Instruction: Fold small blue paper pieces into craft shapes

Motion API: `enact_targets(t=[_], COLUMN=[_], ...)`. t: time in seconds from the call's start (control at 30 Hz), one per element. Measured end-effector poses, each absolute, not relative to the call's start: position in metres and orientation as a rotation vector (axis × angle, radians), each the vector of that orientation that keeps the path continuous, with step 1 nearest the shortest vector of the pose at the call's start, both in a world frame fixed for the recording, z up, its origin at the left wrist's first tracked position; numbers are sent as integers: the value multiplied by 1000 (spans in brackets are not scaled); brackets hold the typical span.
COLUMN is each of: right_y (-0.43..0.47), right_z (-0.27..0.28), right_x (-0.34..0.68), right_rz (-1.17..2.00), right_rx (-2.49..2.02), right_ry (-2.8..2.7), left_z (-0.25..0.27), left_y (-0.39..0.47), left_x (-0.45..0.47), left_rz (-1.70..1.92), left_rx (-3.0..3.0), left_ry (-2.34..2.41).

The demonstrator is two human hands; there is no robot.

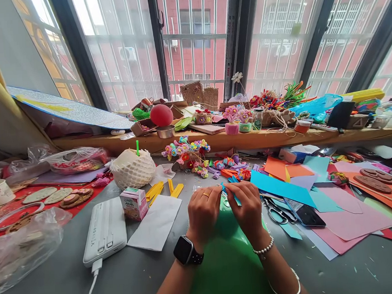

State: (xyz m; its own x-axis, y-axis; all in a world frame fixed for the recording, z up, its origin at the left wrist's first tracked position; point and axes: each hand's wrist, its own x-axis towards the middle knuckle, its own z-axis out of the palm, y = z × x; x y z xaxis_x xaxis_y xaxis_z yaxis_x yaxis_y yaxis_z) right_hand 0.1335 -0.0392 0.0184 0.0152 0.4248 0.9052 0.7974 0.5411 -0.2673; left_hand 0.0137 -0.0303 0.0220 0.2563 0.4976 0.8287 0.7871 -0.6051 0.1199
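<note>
My left hand [205, 209] and my right hand [246, 202] meet at the fingertips above a shiny green sheet [226, 271]. Pinched between them is a small piece of blue paper [223, 187], mostly covered by the fingers, so its shape is unclear. Just right of my right hand lies a wide strip of blue paper [281, 189]. A pair of scissors [277, 211] rests on the table close to my right wrist. Beyond the fingertips sit several small folded paper pieces in orange, blue and purple [244, 174].
To the left are a white power bank [105, 229] with a cable, a small pink box [134, 203], a white paper [156, 222] and a netted coconut [132, 168]. A phone [306, 213] and pink paper sheets [357, 216] lie right. Crafts crowd the windowsill [121, 148].
</note>
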Motion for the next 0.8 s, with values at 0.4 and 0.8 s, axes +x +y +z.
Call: enact_targets(t=[0.4,0.8], right_y=[-42,-42], right_z=[20,19], right_x=[134,134], right_rz=[-416,-414], right_rx=[-1025,-1011], right_ry=[-1622,-1631], left_z=[22,20], left_y=[-31,-32], left_x=[14,16], left_rz=[-1363,-1353], left_rx=[-2155,-2189], left_ry=[-1063,-1078])
